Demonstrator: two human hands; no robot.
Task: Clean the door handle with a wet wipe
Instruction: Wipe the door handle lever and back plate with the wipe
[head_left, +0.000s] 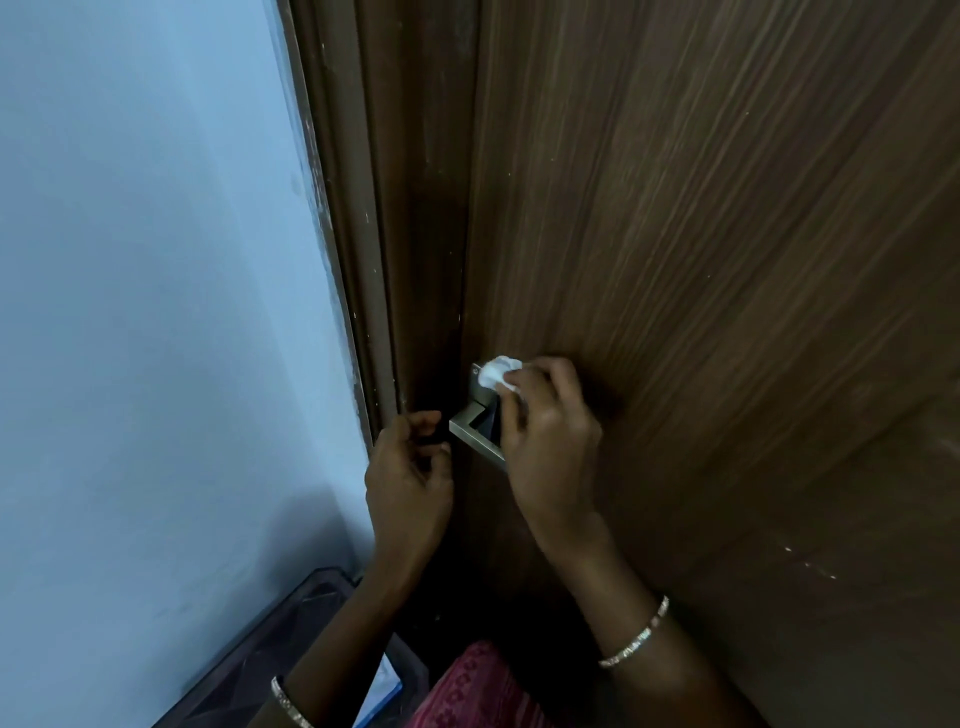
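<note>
Two hands: right hand (545, 441) pinches crumpled white wet wipe (496, 371); left hand (410, 467) curled, hold unclear.
Half-hidden: silver metal door handle (474, 435), behind right hand.
Dark plastic bin (270, 623): cropped; blue-white item (384, 686) inside.

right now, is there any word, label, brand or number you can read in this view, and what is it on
No text can be read anywhere in this view.
door handle: plain metal, no mark visible.
wet wipe, pinched in the right hand: blank white.
door: wood grain only.
blue and white item at the bottom edge: mostly hidden, nothing legible.
</note>
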